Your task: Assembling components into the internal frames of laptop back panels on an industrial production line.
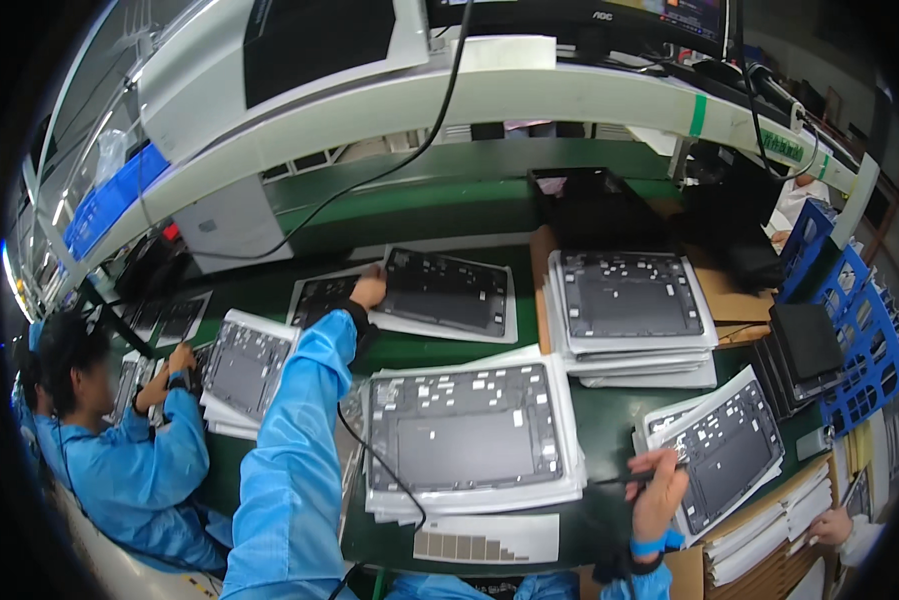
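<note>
My left hand [368, 290] reaches far forward, its fingers closed at the left edge of a dark tablet housing [444, 292] on a white sheet. Another dark housing [325, 298] lies partly behind that hand. Close to me at the right, my right hand [659, 497], with a blue wrist strap, holds a thin dark tool [619, 481] pointing left; its exact kind is unclear. Beside this hand lies a tilted tablet housing [726, 455] on white sheets. A stack of housings [464, 430] with small white labels sits between my arms.
Another housing stack [629, 295] stands at the back right. A printed strip card [484, 540] lies in front. A black cable [379, 460] crosses the green bench. At the left works a person in blue [134, 460]; another person's hand [831, 526] shows at right, near blue racks [864, 330].
</note>
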Demonstrator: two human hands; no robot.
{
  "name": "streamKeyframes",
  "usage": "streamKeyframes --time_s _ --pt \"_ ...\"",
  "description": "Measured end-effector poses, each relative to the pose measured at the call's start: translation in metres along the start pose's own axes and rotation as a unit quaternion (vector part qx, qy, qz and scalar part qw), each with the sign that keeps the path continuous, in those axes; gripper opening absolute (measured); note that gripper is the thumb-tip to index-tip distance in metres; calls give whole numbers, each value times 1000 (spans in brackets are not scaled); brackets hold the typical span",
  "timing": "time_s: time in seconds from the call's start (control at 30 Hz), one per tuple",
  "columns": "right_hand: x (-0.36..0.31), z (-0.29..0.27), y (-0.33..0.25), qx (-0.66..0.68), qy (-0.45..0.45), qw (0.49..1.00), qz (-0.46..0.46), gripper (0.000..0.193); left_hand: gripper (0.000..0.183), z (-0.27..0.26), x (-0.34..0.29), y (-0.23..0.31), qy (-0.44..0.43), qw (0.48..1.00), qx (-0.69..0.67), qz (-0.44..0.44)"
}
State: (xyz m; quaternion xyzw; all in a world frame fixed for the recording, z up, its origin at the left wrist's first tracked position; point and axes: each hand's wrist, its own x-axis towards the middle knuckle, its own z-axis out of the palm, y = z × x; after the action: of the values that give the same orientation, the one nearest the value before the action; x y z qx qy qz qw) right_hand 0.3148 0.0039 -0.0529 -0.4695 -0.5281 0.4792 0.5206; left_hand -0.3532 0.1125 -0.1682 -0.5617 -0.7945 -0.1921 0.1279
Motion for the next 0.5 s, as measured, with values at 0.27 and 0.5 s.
streamKeyframes --time_s 0.27,0.5 --pt "-29 -47 18 93 -123 978 139 15 38 -19 -6 121 -215 974 -19 -65" --pt "-51 -32 4 65 -199 973 102 13 27 -302 -113 227 -4 991 -105 78"
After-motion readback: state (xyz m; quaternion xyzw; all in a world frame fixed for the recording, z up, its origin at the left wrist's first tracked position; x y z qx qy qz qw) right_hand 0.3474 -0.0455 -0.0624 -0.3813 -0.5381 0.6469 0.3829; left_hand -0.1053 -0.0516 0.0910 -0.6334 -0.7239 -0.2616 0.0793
